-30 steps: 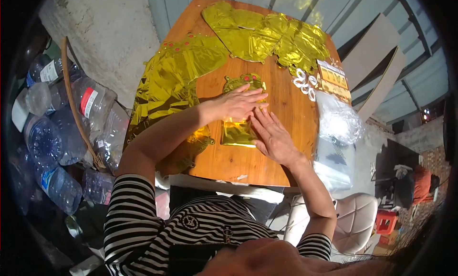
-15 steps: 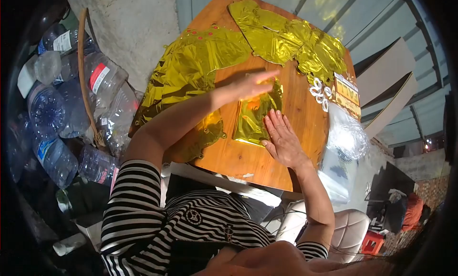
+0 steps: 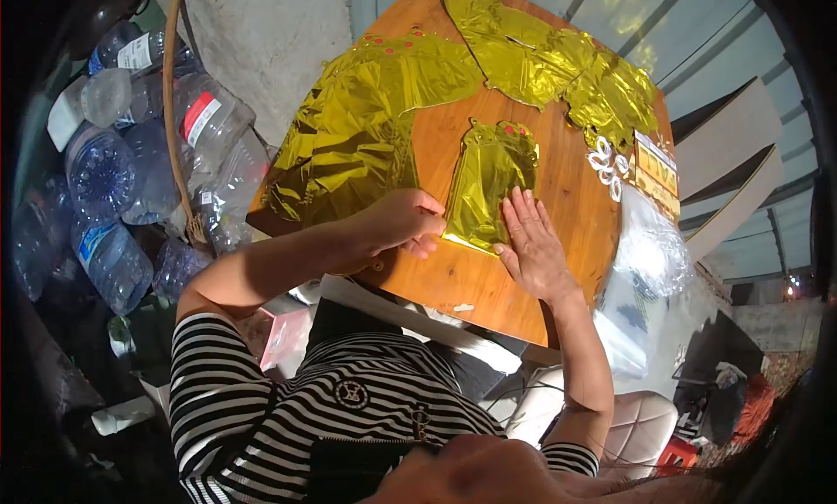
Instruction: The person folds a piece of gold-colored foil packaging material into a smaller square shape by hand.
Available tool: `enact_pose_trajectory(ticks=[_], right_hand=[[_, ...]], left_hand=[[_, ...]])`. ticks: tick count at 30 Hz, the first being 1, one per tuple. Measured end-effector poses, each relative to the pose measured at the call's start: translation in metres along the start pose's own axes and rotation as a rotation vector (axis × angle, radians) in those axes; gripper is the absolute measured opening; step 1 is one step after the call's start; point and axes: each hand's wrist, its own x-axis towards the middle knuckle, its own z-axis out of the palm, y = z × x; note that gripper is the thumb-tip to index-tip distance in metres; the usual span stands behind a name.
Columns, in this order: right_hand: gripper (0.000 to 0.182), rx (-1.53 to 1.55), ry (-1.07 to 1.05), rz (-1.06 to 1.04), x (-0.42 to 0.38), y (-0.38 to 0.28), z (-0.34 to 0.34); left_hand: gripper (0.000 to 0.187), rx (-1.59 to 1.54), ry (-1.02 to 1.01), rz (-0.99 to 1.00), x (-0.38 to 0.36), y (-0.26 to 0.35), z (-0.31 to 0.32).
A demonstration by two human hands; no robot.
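Note:
A folded gold foil balloon point(image 3: 488, 190), with small red dots at its far end, lies flat on the wooden table point(image 3: 427, 282). My right hand point(image 3: 534, 253) rests open along its right edge, fingers stretched out over the foil. At the near left corner, my left hand point(image 3: 408, 227) has its fingers curled in a pinch on the foil's edge; the fingertips are partly hidden. To the left, a large spread gold foil sheet point(image 3: 357, 129) with red dots reaches under my left forearm. Another flat gold foil piece point(image 3: 540, 55) covers the far side.
White ribbon loops point(image 3: 608, 168) and a printed card point(image 3: 656, 174) lie at the table's right edge, beside clear plastic bags point(image 3: 645, 251). Empty plastic bottles point(image 3: 105, 181) are piled on the left. Leaning boards point(image 3: 728, 146) stand at right; a padded chair point(image 3: 641, 421) is close by.
My left hand has moved from above the far end of the folded foil down to its near left corner, and its fingers have closed. My right hand stays flat on the right edge.

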Motion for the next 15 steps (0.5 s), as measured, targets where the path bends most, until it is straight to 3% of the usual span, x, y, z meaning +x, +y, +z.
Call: enact_pose_trajectory(ticks=[4,8,11,13,14,15], right_hand=[[0.07,0.003,0.021,0.002,-0.001,0.0,0.001],[0.069,-0.006,0.03,-0.012,-0.002,0.0,0.003],[0.069,-0.02,0.018,-0.003,-0.001,0.0,0.003],[0.069,-0.007,0.02,0.002,-0.001,0.001,0.003],[0.069,-0.008,0.02,0.004,-0.001,0.001,0.003],[0.07,-0.009,0.018,0.003,-0.001,0.0,0.002]], left_hand=[[0.049,0.046,0.019,0.007,0.018,0.012,-0.005],[0.05,-0.137,0.012,-0.015,0.041,0.017,-0.012],[0.038,-0.108,-0.014,-0.027,0.045,0.018,-0.015],[0.023,0.641,0.209,0.515,0.042,0.012,-0.02],[0.023,0.64,0.207,0.516,0.043,0.006,-0.023],[0.018,0.841,0.291,0.785,0.044,0.001,-0.025]])
